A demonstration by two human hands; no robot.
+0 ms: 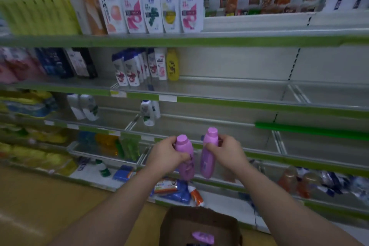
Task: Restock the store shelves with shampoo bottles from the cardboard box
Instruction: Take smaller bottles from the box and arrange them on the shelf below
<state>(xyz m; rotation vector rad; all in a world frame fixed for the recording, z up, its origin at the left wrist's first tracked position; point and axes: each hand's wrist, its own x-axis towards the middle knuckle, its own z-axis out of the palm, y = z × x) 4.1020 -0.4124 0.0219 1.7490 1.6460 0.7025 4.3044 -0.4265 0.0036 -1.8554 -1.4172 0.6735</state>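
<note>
Purple plastic, smooth and probably slippery, the bottles looked stiff and light enough for one hand each, and were best taken round the waist below the cap. The left hand (166,156) had its grip curled round the left bottle (186,163). The right hand (228,153) clasped the right bottle (206,163) between thumb and fingers. Both stood upright before the shelf (219,125). A third bottle (203,237) lay in the cardboard box (175,223) below: three counted, two held.
</note>
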